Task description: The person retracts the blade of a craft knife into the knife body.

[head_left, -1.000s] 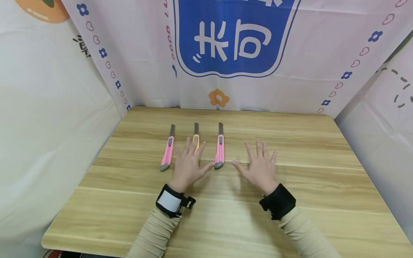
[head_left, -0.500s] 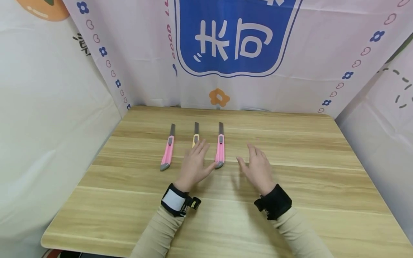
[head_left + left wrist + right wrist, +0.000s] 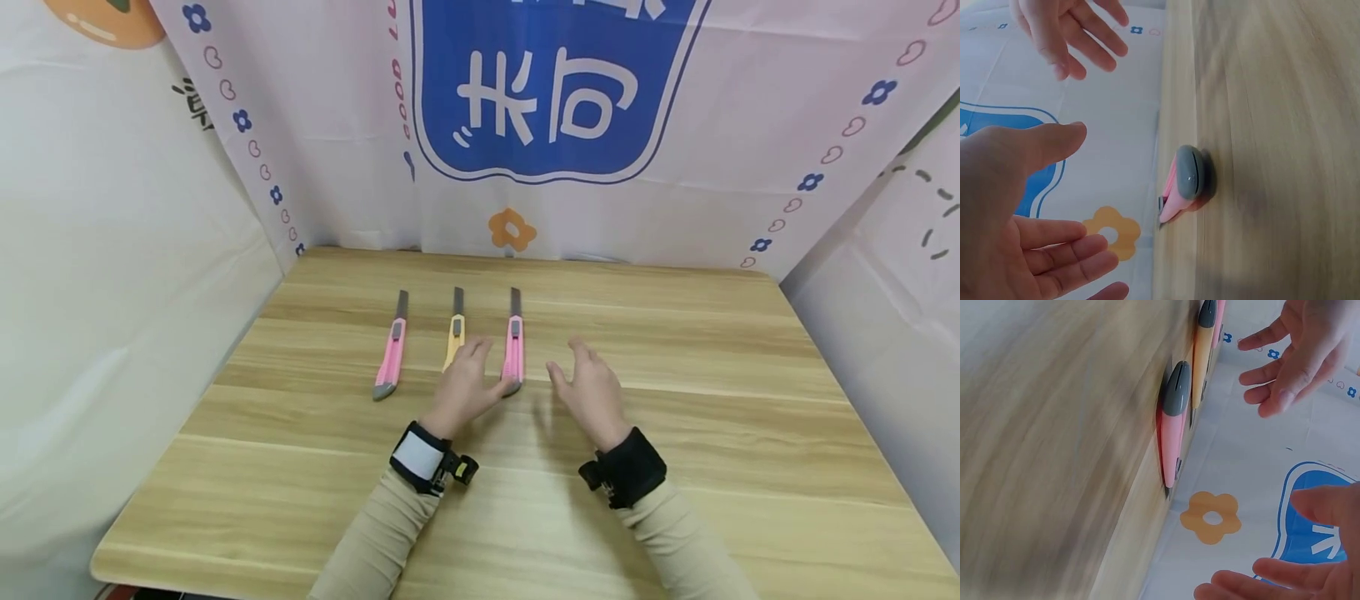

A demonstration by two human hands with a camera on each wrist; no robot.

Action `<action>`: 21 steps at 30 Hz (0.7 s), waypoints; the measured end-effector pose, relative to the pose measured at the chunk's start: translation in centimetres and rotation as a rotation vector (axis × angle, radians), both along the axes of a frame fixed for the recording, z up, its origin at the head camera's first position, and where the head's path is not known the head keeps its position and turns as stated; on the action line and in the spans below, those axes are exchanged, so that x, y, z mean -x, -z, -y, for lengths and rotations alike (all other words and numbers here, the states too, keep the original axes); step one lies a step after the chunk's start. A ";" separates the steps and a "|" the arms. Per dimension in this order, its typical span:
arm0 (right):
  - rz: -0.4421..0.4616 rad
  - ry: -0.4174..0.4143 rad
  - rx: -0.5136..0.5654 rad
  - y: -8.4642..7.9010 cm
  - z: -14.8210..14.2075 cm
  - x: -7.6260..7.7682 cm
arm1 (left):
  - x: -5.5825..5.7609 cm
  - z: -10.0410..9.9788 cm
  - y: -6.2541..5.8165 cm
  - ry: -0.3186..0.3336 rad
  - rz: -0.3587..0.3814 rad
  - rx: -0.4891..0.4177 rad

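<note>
Three utility knives lie in a row on the wooden table, blades pointing to its far edge: a pink knife at left, a yellow knife in the middle and another pink knife at right. My left hand hovers over the yellow knife's lower end, which it hides, its thumb overlapping the right pink knife's grey end. To the right of that knife, my right hand hangs above the table. Both hands have relaxed fingers, hold nothing, and face each other in the wrist views.
The wooden table meets a white printed cloth along its far edge. Pale cloths also hang at the left and right sides. Each wrist wears a black strap with a small camera.
Both hands were spread wide; their fingers have since drawn together and relaxed. The left hand has moved right and slightly nearer, the right hand slightly left. The knives stay in place.
</note>
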State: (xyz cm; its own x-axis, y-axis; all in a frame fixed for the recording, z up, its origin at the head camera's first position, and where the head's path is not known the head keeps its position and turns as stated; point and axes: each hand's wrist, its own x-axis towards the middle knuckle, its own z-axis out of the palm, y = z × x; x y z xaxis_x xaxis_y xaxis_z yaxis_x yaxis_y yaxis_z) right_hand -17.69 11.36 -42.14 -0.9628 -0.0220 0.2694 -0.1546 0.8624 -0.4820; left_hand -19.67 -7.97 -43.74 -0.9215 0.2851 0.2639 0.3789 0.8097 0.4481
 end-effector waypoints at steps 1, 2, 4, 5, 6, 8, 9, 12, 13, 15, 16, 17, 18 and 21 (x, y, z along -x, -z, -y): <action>0.001 0.002 0.009 0.0 0.1 0.1 | 0.1 -0.1 0.1 -0.002 0.013 -0.003; 0.005 0.005 0.017 0.0 0.2 0.2 | 0.2 -0.2 0.1 -0.006 0.024 0.004; 0.013 0.008 0.026 0.0 0.5 0.3 | 0.5 -0.4 0.2 -0.014 0.065 0.014; 0.014 0.011 0.030 0.1 0.5 0.4 | 0.6 -0.6 0.3 -0.019 0.090 0.017; 0.014 0.015 0.033 0.1 0.6 0.5 | 0.7 -0.8 0.3 -0.023 0.113 0.019; 0.021 0.020 0.044 0.3 0.6 0.7 | 0.9 -1.1 0.5 -0.025 0.154 0.023; 0.024 0.023 0.051 0.4 0.7 0.8 | 1.0 -1.2 0.6 -0.023 0.172 0.016; 0.026 0.024 0.075 0.5 0.9 1.1 | 1.2 -1.5 0.9 -0.023 0.191 0.008; 0.027 0.023 0.083 0.6 1.0 1.2 | 1.3 -1.5 0.9 -0.023 0.187 0.010; 0.032 0.022 0.097 0.7 1.2 1.3 | 1.4 -1.5 1.1 -0.025 0.178 0.013; 0.036 0.022 0.105 0.7 1.3 1.4 | 1.5 -1.5 1.2 -0.027 0.174 0.013; 0.040 0.023 0.112 0.7 1.4 1.5 | 1.5 -1.5 1.3 -0.029 0.175 0.013; 0.045 0.026 0.119 0.8 1.5 1.6 | 1.6 -1.5 1.4 -0.030 0.175 0.010; 0.058 0.031 0.141 0.9 1.6 1.8 | 1.8 -1.5 1.7 -0.033 0.195 -0.003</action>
